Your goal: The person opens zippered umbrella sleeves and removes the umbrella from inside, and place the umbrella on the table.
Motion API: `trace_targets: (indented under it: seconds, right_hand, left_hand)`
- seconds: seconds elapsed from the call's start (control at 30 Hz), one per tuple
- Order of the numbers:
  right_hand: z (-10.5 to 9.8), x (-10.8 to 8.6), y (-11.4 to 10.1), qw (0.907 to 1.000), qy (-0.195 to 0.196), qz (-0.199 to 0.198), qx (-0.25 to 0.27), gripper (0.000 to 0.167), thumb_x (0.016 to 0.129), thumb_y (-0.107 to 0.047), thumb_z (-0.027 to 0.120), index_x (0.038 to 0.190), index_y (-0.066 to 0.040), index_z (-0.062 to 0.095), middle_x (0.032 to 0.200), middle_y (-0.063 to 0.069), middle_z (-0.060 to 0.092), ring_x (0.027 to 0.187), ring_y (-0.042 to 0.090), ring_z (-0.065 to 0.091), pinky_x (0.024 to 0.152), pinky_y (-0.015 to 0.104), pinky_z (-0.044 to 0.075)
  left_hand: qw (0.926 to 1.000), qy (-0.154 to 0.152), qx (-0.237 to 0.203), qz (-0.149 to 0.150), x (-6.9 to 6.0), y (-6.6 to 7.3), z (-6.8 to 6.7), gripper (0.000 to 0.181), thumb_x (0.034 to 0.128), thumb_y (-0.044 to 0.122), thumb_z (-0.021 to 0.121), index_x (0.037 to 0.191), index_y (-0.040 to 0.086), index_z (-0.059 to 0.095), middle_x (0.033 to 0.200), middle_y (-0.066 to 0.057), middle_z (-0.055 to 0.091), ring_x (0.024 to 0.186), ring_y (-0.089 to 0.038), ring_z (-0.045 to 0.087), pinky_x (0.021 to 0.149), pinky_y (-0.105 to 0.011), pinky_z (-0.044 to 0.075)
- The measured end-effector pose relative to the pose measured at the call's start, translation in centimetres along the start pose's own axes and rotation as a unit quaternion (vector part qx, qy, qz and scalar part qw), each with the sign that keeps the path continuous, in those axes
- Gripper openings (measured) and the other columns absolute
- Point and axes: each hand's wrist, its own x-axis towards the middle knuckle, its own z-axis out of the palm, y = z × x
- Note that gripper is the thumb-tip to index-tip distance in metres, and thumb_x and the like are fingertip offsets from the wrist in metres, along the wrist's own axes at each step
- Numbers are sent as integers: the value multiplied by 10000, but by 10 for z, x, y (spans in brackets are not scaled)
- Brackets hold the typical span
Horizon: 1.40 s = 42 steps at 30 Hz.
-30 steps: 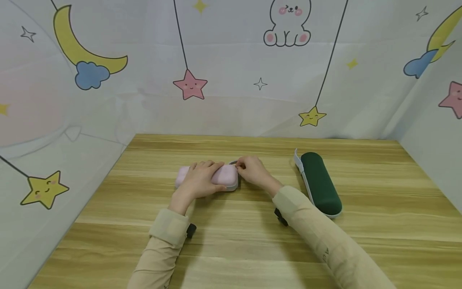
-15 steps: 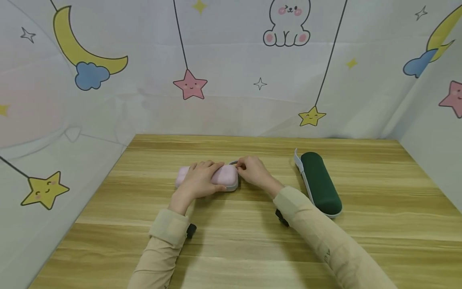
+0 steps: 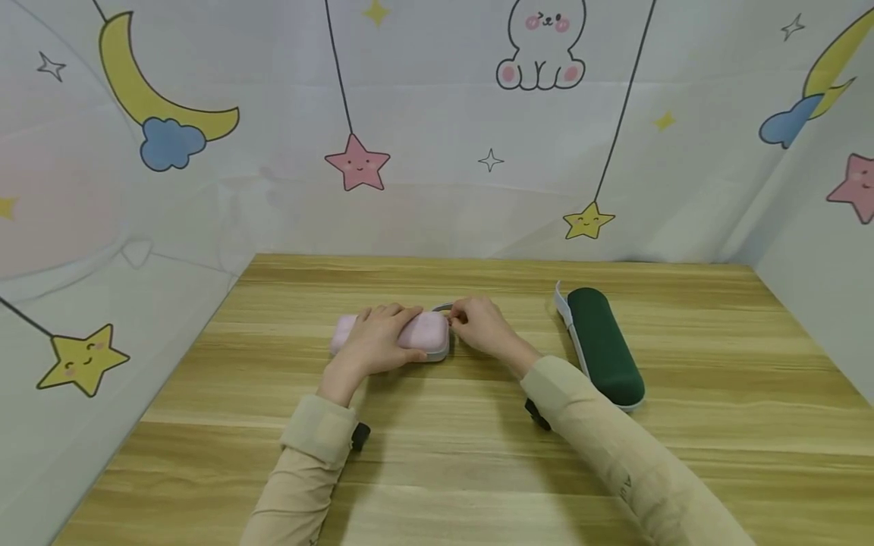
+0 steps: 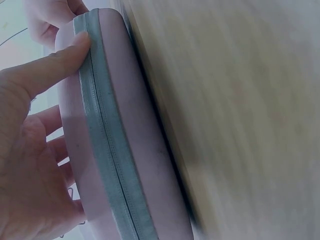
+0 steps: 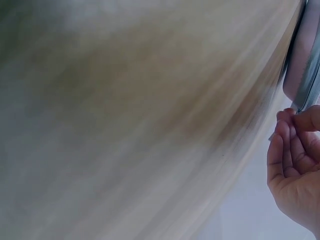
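Note:
A pale pink zippered case [image 3: 425,334] with a grey zip band lies on the table. My left hand [image 3: 378,339] grips it from above, fingers over the top and thumb pressed on the zip band [image 4: 107,120], as the left wrist view shows. At the case's right end my right hand [image 3: 480,324] has thumb and fingertips pinched together at the zip, apparently on the zipper pull, which the fingers mostly hide. A grey strap loop [image 3: 442,307] sticks out behind that end. In the right wrist view, the right hand [image 5: 297,160] meets the zip at the case's corner.
To the right, a dark green case [image 3: 604,345] with a light grey edge and a raised grey strap [image 3: 563,305] lies at a slant near the right forearm. The wood-grain table [image 3: 437,470] ends at a printed cloth backdrop [image 3: 437,212].
My right hand has shifted very slightly to the right and nearer, still at the case's right end. The left hand and the pink case have stayed in place.

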Motion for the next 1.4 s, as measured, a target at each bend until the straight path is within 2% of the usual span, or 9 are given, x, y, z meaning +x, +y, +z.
trace_targets:
  seconds: [0.37, 0.9, 1.4]
  right_hand:
    - [0, -5, 2, 9999, 68, -105, 45, 125, 908, -86, 613, 941, -18, 713, 861, 79, 694, 728, 133, 570, 641, 220, 466]
    - [0, -9, 1, 10000, 29, 21, 52, 114, 907, -79, 609, 924, -35, 712, 838, 64, 682, 707, 122, 554, 616, 208, 451]
    - [0, -13, 0, 9994, 165, -257, -157, 110, 892, -54, 611, 915, -25, 714, 851, 76, 688, 707, 122, 560, 627, 216, 469]
  left_hand:
    - [10000, 24, -40, 10, -1, 1, -1, 748, 822, 445, 724, 1448, 149, 441, 1388, -142, 527, 1306, -366, 464, 1109, -615, 271]
    - [10000, -14, -47, -33, -2, 2, -2, 747, 826, 439, 722, 1451, 145, 436, 1395, -143, 521, 1312, -369, 458, 1114, -619, 259]
    - [10000, 0, 4, -29, -1, 1, -1, 754, 822, 448, 723, 1451, 146, 437, 1394, -146, 520, 1309, -371, 461, 1113, -609, 267]
